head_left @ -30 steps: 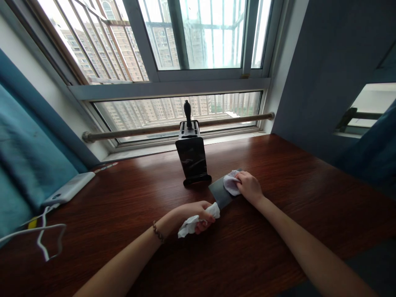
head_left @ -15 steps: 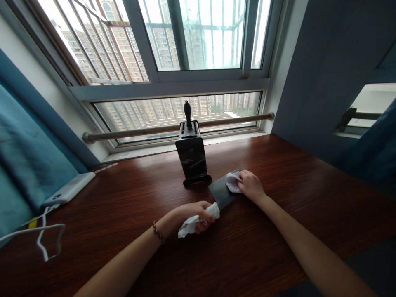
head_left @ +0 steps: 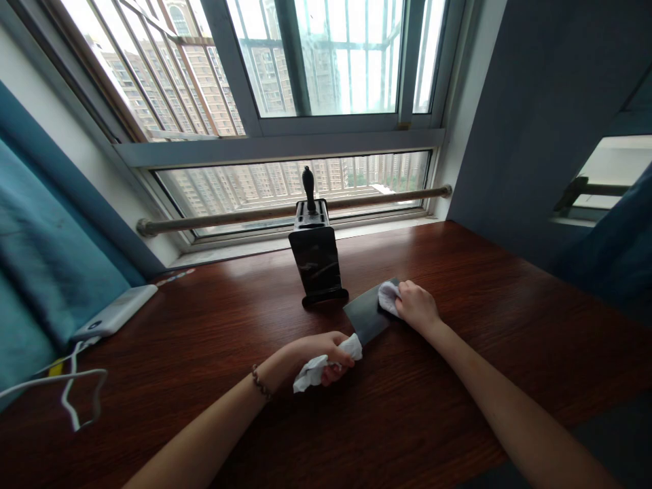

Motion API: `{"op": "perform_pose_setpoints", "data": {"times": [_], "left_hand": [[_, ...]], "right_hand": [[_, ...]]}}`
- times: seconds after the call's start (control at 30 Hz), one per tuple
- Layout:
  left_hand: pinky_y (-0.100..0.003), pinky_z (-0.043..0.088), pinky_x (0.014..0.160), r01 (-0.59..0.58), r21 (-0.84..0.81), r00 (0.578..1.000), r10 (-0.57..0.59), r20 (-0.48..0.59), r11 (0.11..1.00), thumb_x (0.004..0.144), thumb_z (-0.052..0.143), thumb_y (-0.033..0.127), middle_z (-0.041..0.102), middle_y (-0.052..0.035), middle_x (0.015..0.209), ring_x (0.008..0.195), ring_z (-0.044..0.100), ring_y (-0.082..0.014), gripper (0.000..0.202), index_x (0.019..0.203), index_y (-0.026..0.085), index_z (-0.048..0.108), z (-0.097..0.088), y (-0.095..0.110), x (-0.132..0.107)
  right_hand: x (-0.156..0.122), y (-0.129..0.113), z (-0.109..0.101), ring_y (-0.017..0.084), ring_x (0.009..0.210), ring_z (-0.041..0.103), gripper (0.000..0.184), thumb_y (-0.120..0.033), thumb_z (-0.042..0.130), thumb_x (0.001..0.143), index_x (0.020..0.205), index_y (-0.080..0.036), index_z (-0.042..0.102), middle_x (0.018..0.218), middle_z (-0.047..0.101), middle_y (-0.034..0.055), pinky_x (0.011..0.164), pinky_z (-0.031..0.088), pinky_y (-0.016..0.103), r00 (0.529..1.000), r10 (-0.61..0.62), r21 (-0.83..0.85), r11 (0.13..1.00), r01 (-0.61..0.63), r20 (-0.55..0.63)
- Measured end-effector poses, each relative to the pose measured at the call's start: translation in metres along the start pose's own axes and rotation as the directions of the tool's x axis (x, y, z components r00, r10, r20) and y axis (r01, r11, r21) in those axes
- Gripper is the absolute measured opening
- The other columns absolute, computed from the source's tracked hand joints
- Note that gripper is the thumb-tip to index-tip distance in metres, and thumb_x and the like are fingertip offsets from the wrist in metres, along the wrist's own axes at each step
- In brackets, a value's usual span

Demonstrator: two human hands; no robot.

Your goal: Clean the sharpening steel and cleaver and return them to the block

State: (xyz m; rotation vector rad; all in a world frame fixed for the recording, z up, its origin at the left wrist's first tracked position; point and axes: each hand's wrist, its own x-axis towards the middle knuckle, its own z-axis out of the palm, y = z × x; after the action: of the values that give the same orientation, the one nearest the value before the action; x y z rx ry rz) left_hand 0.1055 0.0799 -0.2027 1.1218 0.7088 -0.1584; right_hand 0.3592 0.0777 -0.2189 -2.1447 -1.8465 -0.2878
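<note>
A broad dark cleaver blade (head_left: 367,316) lies flat on the wooden table (head_left: 214,339). My left hand (head_left: 318,352) is closed around the cleaver's handle end, which is wrapped in a white tissue (head_left: 318,367) and hidden by it. My right hand (head_left: 418,307) presses a small crumpled white tissue (head_left: 388,297) onto the far end of the blade, fingers curled over it. A black knife block (head_left: 316,260) stands just behind the blade, with one dark knife handle (head_left: 308,186) sticking up from it.
A white power bank (head_left: 115,312) lies at the table's left, with a white cable (head_left: 66,387) looping toward the front. Blue fabric (head_left: 45,265) hangs at the left. A window with a wooden rail (head_left: 387,197) runs behind the table; a blue-grey wall stands at the right.
My right hand has slid the small tissue along the blade to the right, toward its far end. The left hand has stayed in place.
</note>
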Motion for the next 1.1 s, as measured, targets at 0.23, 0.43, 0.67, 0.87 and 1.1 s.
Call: {"op": "perform_pose_setpoints", "data": {"times": [0.23, 0.43, 0.67, 0.87, 1.1], "left_hand": [[-0.019, 0.033, 0.038, -0.006, 0.009, 1.0, 0.006, 0.014, 1.0, 0.065, 0.066, 0.024, 0.041, 0.0055, 0.054, 0.042, 0.036, -0.0064, 0.027, 0.078, 0.018, 0.043, 0.0, 0.001, 0.001], [-0.018, 0.034, 0.038, 0.007, 0.027, 1.0, -0.007, -0.015, 1.0, 0.066, 0.065, 0.024, 0.041, 0.0054, 0.055, 0.043, 0.036, -0.0061, 0.026, 0.08, 0.017, 0.044, 0.005, 0.007, -0.004], [-0.02, 0.036, 0.039, 0.004, 0.081, 1.0, -0.004, -0.001, 0.997, 0.067, 0.063, 0.026, 0.041, 0.0053, 0.055, 0.043, 0.037, -0.0065, 0.026, 0.083, 0.017, 0.045, 0.007, 0.01, -0.006], [-0.019, 0.03, 0.039, 0.044, 0.046, 0.999, -0.043, -0.02, 0.998, 0.067, 0.064, 0.026, 0.04, 0.005, 0.058, 0.043, 0.034, -0.0059, 0.028, 0.082, 0.018, 0.042, 0.006, 0.009, -0.005], [-0.02, 0.029, 0.04, 0.077, 0.04, 0.996, -0.075, -0.056, 0.996, 0.067, 0.065, 0.026, 0.04, 0.0049, 0.058, 0.043, 0.034, -0.006, 0.027, 0.08, 0.017, 0.043, 0.004, 0.007, -0.004]], "right_hand": [[-0.013, -0.024, -0.007, 0.013, 0.071, 0.05, 0.016, -0.025, 0.063, 0.075, 0.072, -0.017, 0.049, 0.076, 0.054, -0.0011, 0.062, 0.033, 0.024, 0.884, -0.468, 0.505, 0.762, 0.405, -0.003], [-0.012, -0.02, -0.008, 0.016, 0.069, 0.055, 0.016, -0.032, 0.055, 0.083, 0.076, -0.017, 0.052, 0.08, 0.057, 0.001, 0.055, 0.027, 0.028, 0.978, -0.206, 0.269, 0.944, 0.191, 0.029], [-0.006, -0.012, -0.008, 0.021, 0.072, 0.058, 0.013, -0.027, 0.051, 0.085, 0.081, -0.015, 0.054, 0.085, 0.059, 0.0057, 0.054, 0.026, 0.029, 0.996, -0.028, 0.097, 0.995, 0.02, 0.08], [-0.021, -0.035, -0.014, 0.014, 0.071, 0.052, 0.015, -0.027, 0.063, 0.078, 0.076, -0.017, 0.052, 0.077, 0.056, -0.0002, 0.061, 0.032, 0.025, 0.899, -0.436, 0.485, 0.795, 0.366, 0.036], [-0.024, -0.038, -0.016, 0.012, 0.068, 0.049, 0.013, -0.022, 0.063, 0.076, 0.075, -0.016, 0.051, 0.076, 0.055, -0.0005, 0.062, 0.032, 0.022, 0.808, -0.589, 0.566, 0.667, 0.485, 0.002]]}}
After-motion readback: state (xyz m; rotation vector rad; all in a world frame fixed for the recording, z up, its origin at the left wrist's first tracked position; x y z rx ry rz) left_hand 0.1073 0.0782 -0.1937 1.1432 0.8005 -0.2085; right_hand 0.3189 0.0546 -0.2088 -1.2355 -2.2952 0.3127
